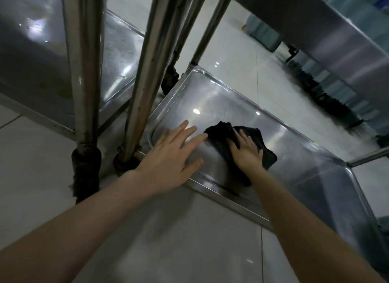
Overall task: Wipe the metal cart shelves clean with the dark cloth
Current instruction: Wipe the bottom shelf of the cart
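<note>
Right hand (247,151) lies flat, fingers spread, pressing the dark cloth (227,141) onto the bottom shelf (294,156) (low, near the floor); left hand (171,154) rests open beside it, fingertips touching the cloth.

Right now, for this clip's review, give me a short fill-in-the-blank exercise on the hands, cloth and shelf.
1. The dark cloth lies under the ____ hand.
2. The left hand rests with its fingers ____, holding nothing.
3. Both hands are on the cart's ____ shelf, just above the floor.

Missing words: right; spread; bottom
</note>
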Motion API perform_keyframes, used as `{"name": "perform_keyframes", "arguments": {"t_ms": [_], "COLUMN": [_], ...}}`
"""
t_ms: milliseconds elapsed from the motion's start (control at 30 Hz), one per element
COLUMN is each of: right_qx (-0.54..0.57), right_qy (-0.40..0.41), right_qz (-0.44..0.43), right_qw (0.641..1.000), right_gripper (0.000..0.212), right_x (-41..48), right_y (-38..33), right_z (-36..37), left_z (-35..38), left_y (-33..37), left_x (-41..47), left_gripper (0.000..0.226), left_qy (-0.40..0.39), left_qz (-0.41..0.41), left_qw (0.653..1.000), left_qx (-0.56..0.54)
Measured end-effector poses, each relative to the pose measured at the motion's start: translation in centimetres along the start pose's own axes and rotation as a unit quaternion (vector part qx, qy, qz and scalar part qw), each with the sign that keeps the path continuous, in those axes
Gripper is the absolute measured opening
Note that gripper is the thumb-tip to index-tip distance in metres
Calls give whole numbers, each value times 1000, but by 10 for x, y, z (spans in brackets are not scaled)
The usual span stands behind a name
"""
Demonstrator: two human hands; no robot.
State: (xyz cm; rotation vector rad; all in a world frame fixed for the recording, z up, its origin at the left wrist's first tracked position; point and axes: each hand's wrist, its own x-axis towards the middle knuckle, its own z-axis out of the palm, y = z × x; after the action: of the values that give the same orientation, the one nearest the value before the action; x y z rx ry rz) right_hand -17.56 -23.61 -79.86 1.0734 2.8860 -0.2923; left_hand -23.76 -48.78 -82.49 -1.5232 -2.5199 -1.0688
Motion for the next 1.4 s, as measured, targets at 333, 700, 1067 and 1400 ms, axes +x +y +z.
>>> {"name": "perform_keyframes", "arguments": {"t_ms": [333, 700, 1067, 1400], "right_qx": [32, 11, 8, 7], "right_qy": [-26, 12, 21, 14], "right_qz": [-189, 106, -141, 70], "right_qw": [981, 994, 990, 997], "right_gripper": [44, 55, 42, 54], "right_x": [-119, 5, -165, -7], "right_y": [4, 3, 56, 76], "right_z": [14, -1, 16, -8], "left_z": [2, 5, 6, 4], "left_y": [4, 0, 2, 5], "left_x": [-2, -4, -3, -3], "left_gripper": [69, 72, 74, 75], "left_qy": [-39, -45, -45, -69], "left_qz": [-8, 0, 14, 5], "left_qw": [994, 991, 986, 979], "left_qx": [103, 125, 160, 192]}}
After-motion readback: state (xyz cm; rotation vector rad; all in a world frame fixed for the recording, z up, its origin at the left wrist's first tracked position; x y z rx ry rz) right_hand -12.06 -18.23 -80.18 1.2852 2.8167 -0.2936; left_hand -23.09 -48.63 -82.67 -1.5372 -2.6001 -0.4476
